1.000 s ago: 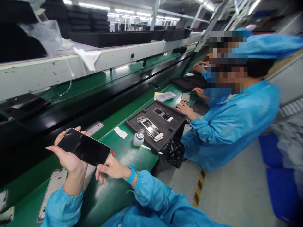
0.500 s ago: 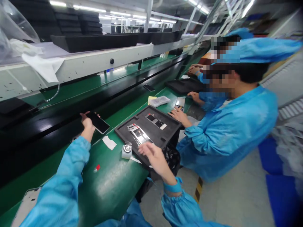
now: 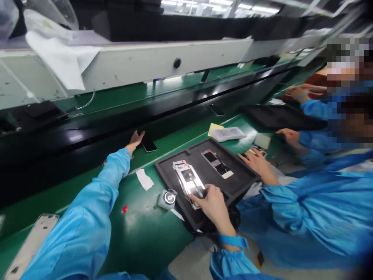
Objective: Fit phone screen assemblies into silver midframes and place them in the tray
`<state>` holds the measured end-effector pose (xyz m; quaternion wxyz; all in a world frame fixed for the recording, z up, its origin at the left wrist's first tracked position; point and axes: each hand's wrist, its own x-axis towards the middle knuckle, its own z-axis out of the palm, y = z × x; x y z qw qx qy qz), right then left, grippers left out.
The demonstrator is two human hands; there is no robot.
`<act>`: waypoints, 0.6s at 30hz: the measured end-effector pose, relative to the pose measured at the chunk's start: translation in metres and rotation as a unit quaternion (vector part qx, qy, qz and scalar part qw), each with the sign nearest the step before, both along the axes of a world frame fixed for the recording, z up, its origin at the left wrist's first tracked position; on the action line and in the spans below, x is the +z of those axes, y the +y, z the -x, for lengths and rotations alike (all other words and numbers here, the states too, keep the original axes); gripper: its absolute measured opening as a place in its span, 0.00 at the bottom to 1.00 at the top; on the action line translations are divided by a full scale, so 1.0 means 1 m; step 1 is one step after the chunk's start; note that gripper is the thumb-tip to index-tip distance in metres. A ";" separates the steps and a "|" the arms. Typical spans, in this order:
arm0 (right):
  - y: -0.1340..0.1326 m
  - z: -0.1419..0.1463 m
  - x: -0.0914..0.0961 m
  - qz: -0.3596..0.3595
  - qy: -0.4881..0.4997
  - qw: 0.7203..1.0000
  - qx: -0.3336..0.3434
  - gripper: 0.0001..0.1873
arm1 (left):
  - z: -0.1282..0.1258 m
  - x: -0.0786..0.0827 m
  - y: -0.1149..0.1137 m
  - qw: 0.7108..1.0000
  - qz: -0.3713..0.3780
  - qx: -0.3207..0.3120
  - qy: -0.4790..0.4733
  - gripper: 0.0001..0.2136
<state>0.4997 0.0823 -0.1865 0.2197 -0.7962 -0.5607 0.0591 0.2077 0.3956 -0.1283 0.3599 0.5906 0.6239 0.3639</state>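
Black tray and phone parts on a green workbench [image 3: 151, 241]. The shallow black tray [image 3: 240, 175] holds two groups: a small stack of phone screen panels [image 3: 189, 179], overlapping and slightly fanned, and, well apart toward the far side, a single phone screen panel [image 3: 217, 164]. The right hand [image 3: 215, 204] is at the stack's near end, thumb and fingers narrowly spaced about the panels; whether they grip cannot be told. The left hand [image 3: 135, 140], fingers spread, is extended just beside a dark smartphone [image 3: 149, 145], which lies flat beyond the near edge strip of the bench; contact cannot be made out. Beside the tray's left side stands a small bottle [image 3: 164, 201] with a round metal top; its contents are not visible. A white paper scrap [image 3: 144, 179] lies nearby. Behind the tray, a clear plastic packet [image 3: 229, 134] overlaps a yellow sheet [image 3: 215, 127]. A co-worker's hand [image 3: 259, 165] rests near the tray's right corner.
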 end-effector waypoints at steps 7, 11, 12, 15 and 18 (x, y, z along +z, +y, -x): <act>0.010 -0.013 0.010 0.062 0.125 0.990 -0.028 0.35 | 0.104 -0.005 -0.055 0.971 0.024 -0.140 0.190 0.44; 0.014 -0.014 0.017 0.031 0.275 0.960 -0.042 0.32 | 0.151 -0.012 -0.104 0.946 0.036 -0.164 0.279 0.60; 0.014 -0.013 0.018 0.016 0.303 0.951 -0.061 0.32 | 0.156 -0.015 -0.113 0.941 0.030 -0.164 0.293 0.57; 0.009 -0.006 0.021 -0.052 0.362 0.925 -0.104 0.31 | 0.161 -0.014 -0.134 0.934 0.007 -0.150 0.325 0.46; -0.003 0.001 0.026 -0.124 0.376 0.910 -0.122 0.30 | 0.163 -0.001 -0.167 0.930 -0.012 -0.149 0.336 0.44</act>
